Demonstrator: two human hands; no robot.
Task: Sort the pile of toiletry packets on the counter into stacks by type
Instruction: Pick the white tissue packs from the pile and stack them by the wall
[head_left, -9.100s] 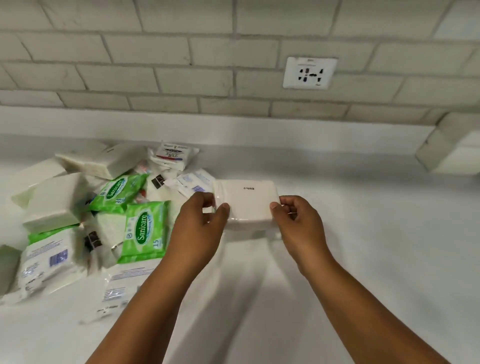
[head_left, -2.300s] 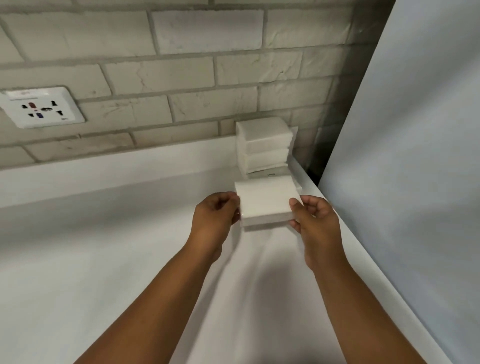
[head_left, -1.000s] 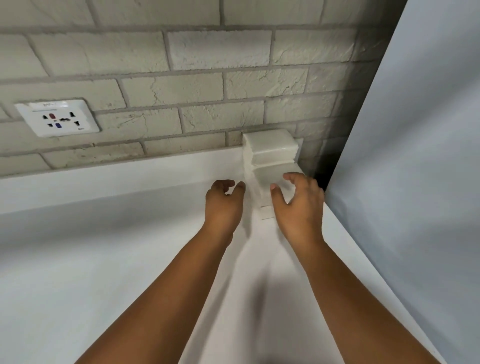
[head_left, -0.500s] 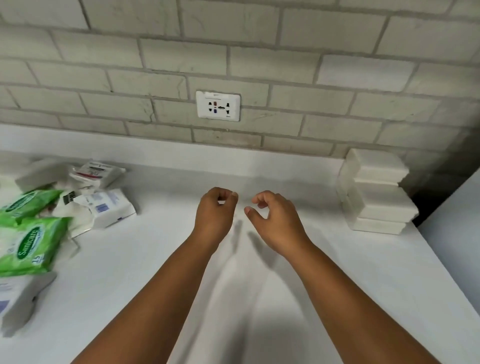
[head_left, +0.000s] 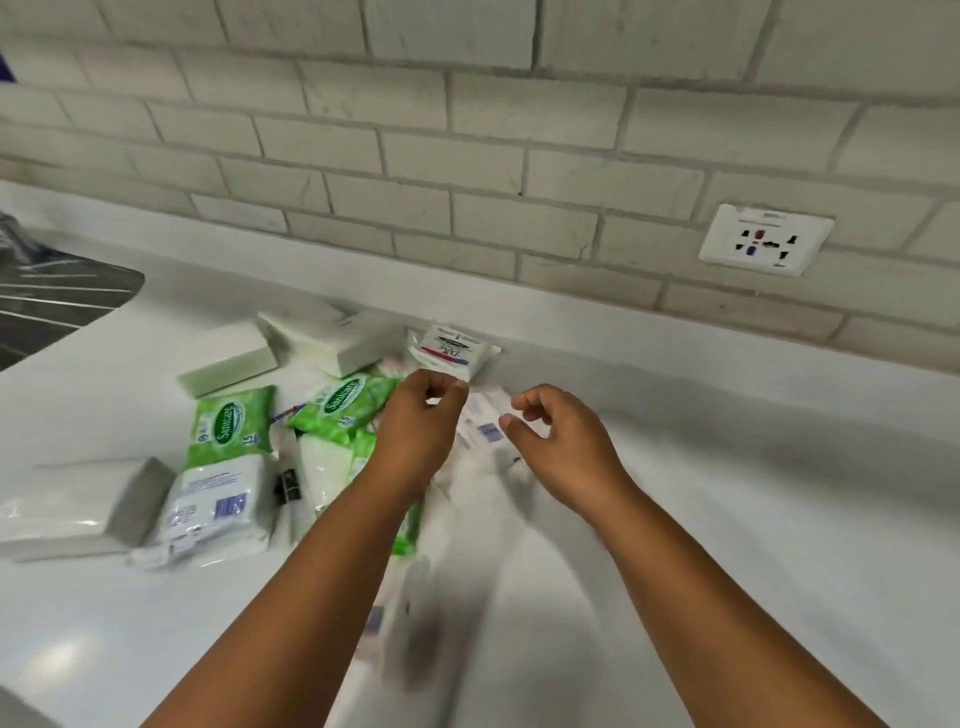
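Here both hands (head_left: 415, 431) (head_left: 561, 447) hover empty, fingers (head_left: 524, 402) loosely curled, just above the packet pile (head_left: 228, 431).

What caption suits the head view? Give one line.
Both empty hands, left and right, hover over the packet pile.

Green-white wipes packs (head_left: 231, 422), plain white packets (head_left: 228, 358), white counter (head_left: 727, 519), beige brick wall (head_left: 467, 156)

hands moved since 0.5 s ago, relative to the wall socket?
Yes. Both the left hand and right hand now lie left of the wall socket, over the packet pile.
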